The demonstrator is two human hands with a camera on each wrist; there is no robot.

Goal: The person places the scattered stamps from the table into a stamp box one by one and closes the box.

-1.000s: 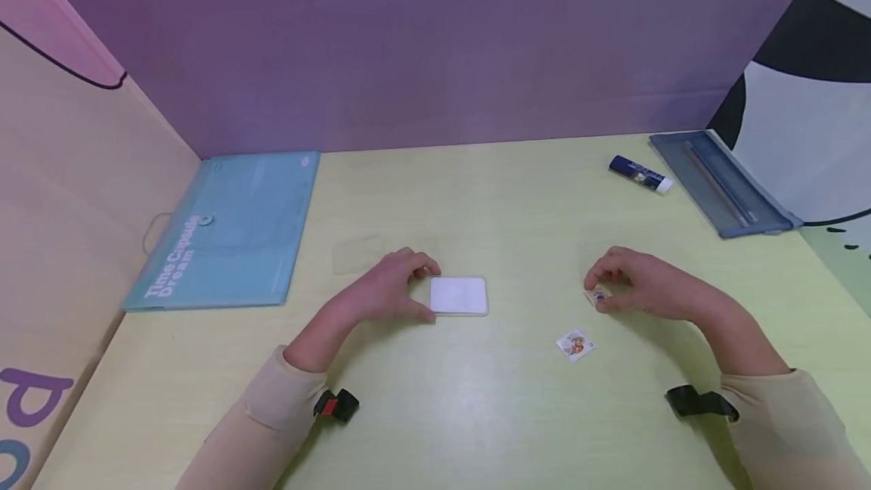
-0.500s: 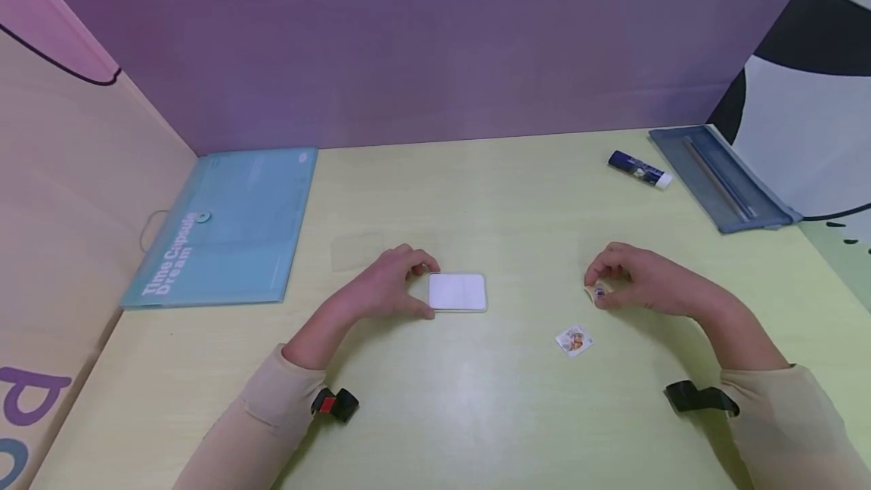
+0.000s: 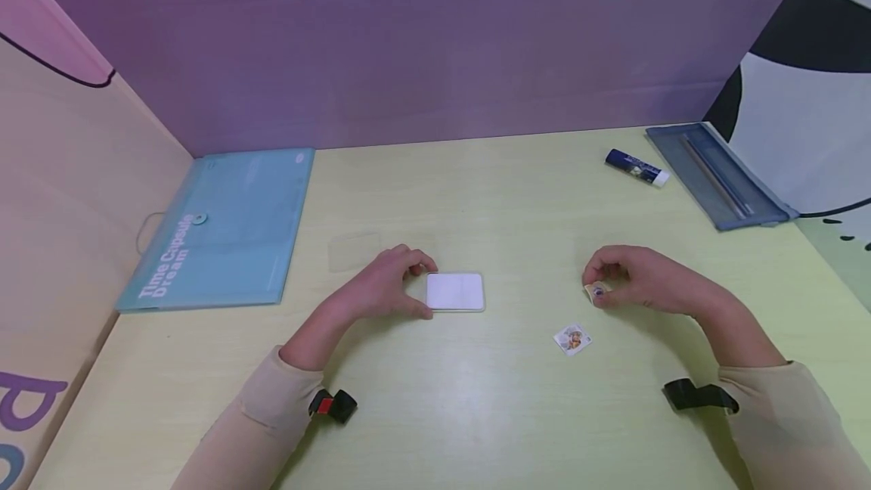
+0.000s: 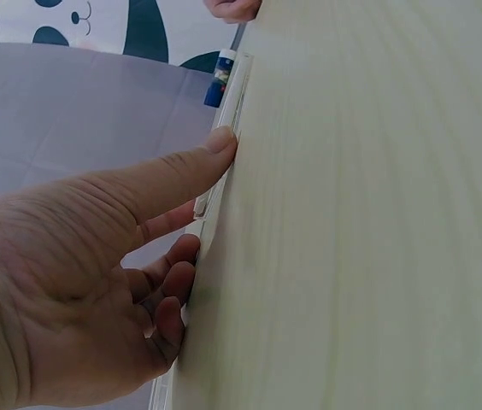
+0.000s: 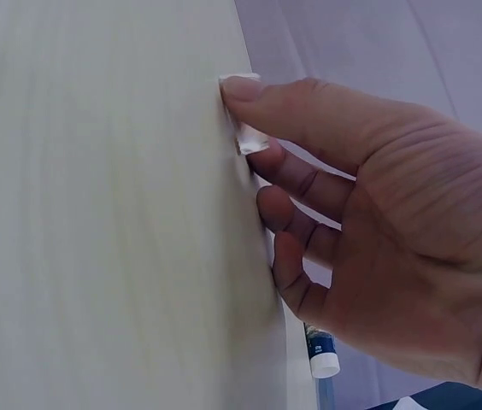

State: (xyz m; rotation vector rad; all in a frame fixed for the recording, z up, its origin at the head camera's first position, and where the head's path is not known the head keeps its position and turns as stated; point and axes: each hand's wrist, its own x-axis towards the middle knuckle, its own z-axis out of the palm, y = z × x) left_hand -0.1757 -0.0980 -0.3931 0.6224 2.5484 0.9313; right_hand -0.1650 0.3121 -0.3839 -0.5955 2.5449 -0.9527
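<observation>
My left hand (image 3: 388, 284) holds the left end of a flat white rectangular case with rounded corners (image 3: 456, 292), thumb at its near edge and a finger at its far edge. In the left wrist view the case shows as a thin clear-edged slab (image 4: 239, 84) low on the table, under the thumb. Between thumb and fingertips, my right hand (image 3: 640, 282) pinches a small printed paper piece (image 3: 597, 291), mostly covered by the fingers. From the right wrist that paper (image 5: 249, 137) looks white and slightly bent. A second small square picture (image 3: 573, 339) lies printed side up, nearer the front.
A blue button envelope (image 3: 231, 225) lies at the left. One thin transparent sheet (image 3: 355, 251) is behind my left hand. At the back right are a glue stick (image 3: 636, 168) and a blue zip pouch (image 3: 721, 176). A purple partition (image 3: 435, 44) stands along the back.
Both hands keep their grip in nearly the same place, and the loose picture stays put. Only the head view has shifted slightly.
</observation>
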